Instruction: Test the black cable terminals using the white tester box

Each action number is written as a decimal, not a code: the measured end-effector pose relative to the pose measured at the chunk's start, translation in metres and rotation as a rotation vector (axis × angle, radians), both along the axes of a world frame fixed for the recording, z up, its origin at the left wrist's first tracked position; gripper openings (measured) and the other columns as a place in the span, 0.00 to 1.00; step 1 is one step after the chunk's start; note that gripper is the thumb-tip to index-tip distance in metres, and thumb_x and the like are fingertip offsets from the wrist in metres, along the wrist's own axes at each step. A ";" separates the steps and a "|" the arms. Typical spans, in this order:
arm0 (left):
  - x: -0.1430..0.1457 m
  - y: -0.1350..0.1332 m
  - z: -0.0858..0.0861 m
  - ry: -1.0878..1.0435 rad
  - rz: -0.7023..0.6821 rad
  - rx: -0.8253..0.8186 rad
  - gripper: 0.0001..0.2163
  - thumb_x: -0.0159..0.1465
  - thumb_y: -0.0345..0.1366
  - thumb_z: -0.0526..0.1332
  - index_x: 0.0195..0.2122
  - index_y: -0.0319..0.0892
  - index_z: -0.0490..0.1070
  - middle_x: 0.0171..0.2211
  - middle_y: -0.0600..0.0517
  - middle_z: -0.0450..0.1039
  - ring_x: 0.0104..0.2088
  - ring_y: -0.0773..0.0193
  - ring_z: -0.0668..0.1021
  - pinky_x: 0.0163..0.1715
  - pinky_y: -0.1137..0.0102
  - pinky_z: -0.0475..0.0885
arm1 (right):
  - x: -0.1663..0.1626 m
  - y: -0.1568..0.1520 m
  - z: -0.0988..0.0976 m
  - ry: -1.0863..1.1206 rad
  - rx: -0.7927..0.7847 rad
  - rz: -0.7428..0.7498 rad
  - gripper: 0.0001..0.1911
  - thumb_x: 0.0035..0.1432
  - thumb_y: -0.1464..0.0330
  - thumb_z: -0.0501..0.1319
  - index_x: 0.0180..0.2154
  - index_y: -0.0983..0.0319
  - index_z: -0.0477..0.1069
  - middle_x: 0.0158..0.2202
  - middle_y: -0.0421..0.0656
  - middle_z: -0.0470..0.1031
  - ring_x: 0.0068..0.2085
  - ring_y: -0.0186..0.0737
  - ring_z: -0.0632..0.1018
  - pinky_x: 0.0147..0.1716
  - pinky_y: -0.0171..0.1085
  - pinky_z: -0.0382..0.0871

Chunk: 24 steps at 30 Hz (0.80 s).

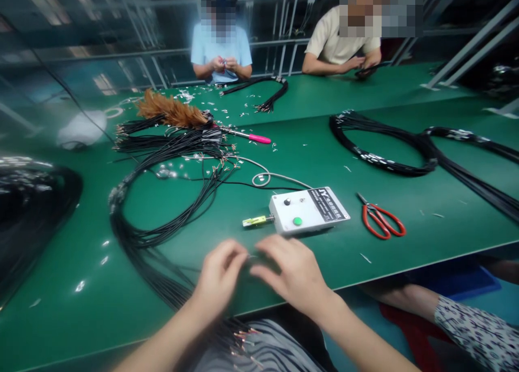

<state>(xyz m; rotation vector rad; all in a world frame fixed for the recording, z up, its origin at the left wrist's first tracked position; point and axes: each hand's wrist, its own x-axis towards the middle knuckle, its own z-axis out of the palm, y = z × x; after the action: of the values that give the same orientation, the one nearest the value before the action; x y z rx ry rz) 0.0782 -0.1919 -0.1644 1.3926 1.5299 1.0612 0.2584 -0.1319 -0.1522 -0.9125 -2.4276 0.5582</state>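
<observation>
Above the table's near edge, my left hand (221, 272) is closed in a pinch. A tiny pale, thin piece shows at its fingertips, too small and blurred to name. Facing it, my right hand (294, 272) has its thumb and fingers apart, with nothing clearly between them. Just beyond both hands lies a white control box (310, 211) with a green button, a black knob and a yellow-green tip (257, 220) on its left side. A looped bundle of black cables (133, 253) runs behind my left forearm. Its bare copper ends (245, 337) appear over my lap.
Red-handled cutters (383, 220) lie right of the box. More black cable coils (381, 145) rest farther right, and another bundle (36, 204) at left. A brown duster (170, 110) has a pink handle (259, 139). Two people sit opposite; a patterned sleeve (474, 320) is at lower right.
</observation>
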 end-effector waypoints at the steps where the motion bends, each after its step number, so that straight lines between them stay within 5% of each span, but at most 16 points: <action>1: -0.001 0.001 0.001 0.029 -0.023 0.014 0.09 0.70 0.35 0.55 0.33 0.41 0.70 0.30 0.52 0.71 0.32 0.64 0.73 0.33 0.71 0.68 | -0.002 0.001 0.001 -0.037 0.073 0.038 0.08 0.66 0.63 0.60 0.41 0.61 0.72 0.36 0.44 0.78 0.34 0.40 0.76 0.34 0.39 0.57; 7: -0.008 0.006 0.003 0.306 -0.257 0.189 0.13 0.71 0.29 0.48 0.34 0.41 0.70 0.32 0.50 0.69 0.32 0.63 0.72 0.35 0.70 0.68 | -0.007 0.012 0.006 -0.163 0.276 0.150 0.17 0.70 0.70 0.52 0.28 0.61 0.71 0.25 0.40 0.74 0.27 0.36 0.70 0.30 0.40 0.49; 14: -0.019 0.028 0.000 0.162 0.007 0.100 0.09 0.70 0.34 0.54 0.33 0.42 0.70 0.30 0.53 0.71 0.32 0.65 0.72 0.34 0.72 0.67 | -0.003 0.054 0.013 -0.248 0.389 0.038 0.06 0.66 0.70 0.59 0.43 0.62 0.74 0.43 0.45 0.79 0.45 0.45 0.74 0.39 0.41 0.56; 24: -0.023 0.052 -0.005 0.028 0.072 0.022 0.07 0.67 0.34 0.57 0.32 0.42 0.68 0.28 0.55 0.69 0.29 0.67 0.72 0.30 0.75 0.65 | -0.016 0.066 -0.001 -0.422 0.481 0.012 0.07 0.62 0.71 0.63 0.43 0.63 0.73 0.42 0.45 0.79 0.44 0.46 0.73 0.42 0.45 0.55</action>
<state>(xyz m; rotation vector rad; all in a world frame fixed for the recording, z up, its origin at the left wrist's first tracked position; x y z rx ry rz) 0.0554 -0.1402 -0.1690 1.3812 1.6032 1.1092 0.2423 -0.0663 -0.1532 -0.8660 -2.7508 -0.2449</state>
